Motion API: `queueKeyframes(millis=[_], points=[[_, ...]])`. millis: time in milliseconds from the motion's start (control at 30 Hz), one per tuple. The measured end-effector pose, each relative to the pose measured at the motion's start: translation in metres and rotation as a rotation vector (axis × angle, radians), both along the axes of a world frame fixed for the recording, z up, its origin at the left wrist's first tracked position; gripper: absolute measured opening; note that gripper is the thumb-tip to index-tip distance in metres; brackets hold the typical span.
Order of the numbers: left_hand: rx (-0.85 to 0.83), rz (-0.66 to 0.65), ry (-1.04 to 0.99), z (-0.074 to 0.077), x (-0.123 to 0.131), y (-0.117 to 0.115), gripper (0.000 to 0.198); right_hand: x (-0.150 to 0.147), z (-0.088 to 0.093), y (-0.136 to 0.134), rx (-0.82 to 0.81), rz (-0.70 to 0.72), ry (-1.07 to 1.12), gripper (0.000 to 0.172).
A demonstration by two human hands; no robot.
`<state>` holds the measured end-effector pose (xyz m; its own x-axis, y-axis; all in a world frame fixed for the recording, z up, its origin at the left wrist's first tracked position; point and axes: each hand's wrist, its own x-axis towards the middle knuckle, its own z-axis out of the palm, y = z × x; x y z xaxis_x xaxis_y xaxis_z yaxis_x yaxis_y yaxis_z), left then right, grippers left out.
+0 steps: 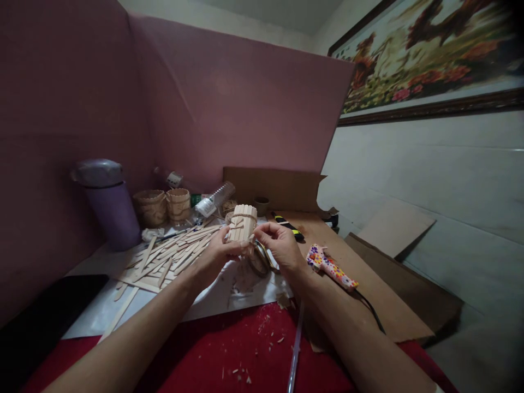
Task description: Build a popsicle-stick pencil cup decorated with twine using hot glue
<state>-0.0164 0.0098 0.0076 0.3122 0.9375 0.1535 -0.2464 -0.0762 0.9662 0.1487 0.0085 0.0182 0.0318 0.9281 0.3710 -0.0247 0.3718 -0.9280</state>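
Note:
A small cup of upright craft sticks point(243, 225), with a string tied in a bow round its upper part, is held up slightly tilted in front of me. My left hand point(223, 251) grips it from the left and below, thumb along its side. At the cup's lower right edge, my right hand point(280, 244) has thumb and forefinger pinched together; whatever is between them is too small to make out. Below the cup lies a round, brown and gold ring-shaped object point(260, 261), partly hidden by my hands. A pile of loose craft sticks point(176, 259) spreads to the left.
A flower-patterned glue gun point(331, 267) lies on cardboard point(368, 295) at right, near a yellow-black cutter point(295, 232). A clear glue stick point(295, 349) rests on red cloth point(229, 349). Behind stand a purple bottle point(110, 210), two decorated cups point(178, 206) and a plastic bottle point(215, 201).

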Motion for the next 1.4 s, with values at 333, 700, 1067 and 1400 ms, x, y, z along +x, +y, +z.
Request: queueKeyframes(millis=[333, 700, 1067, 1400], points=[[-0.024, 0.003, 0.019, 0.007, 0.002, -0.007, 0.059, 0.002, 0.000, -0.002, 0.083, -0.077, -0.173, 0.019], [0.007, -0.004, 0.041, 0.003, 0.001, -0.006, 0.058, 0.001, -0.003, -0.001, 0.111, -0.126, -0.264, 0.016], [0.020, 0.020, 0.041, 0.004, 0.001, -0.006, 0.059, -0.003, -0.004, -0.007, 0.210, -0.195, -0.305, 0.012], [-0.033, 0.001, -0.025, 0.005, 0.002, -0.006, 0.059, -0.001, -0.002, -0.013, 0.411, -0.336, -0.347, 0.013]])
